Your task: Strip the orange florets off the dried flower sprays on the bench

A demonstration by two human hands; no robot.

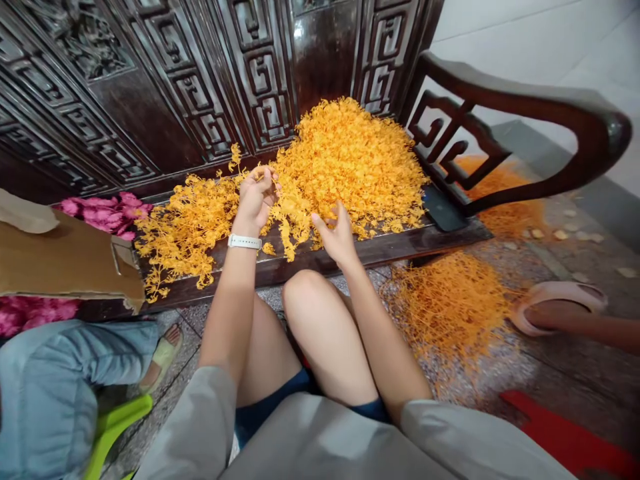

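Observation:
My left hand (256,199), with a white band at the wrist, is closed in a pinch on a yellow artificial flower sprig (235,157). Its finger and thumb hide part of the stem. My right hand (339,235) has thumb and fingers apart and appears to hold nothing, close to the front of a large heap of yellow artificial flower heads (360,160). Left of my left hand lies a looser pile of yellow flower sprigs (185,217). Both piles rest on a dark carved wooden bench (395,248). Loose yellow pieces (290,230) lie between my hands.
A dark phone-like slab (444,208) lies by the armrest (530,93). Orange thin stems (453,300) heap on the floor at right, near another person's shoe (555,303). At left are a cardboard box (65,260), pink flowers (107,212) and a person's jeans-clad leg (55,373).

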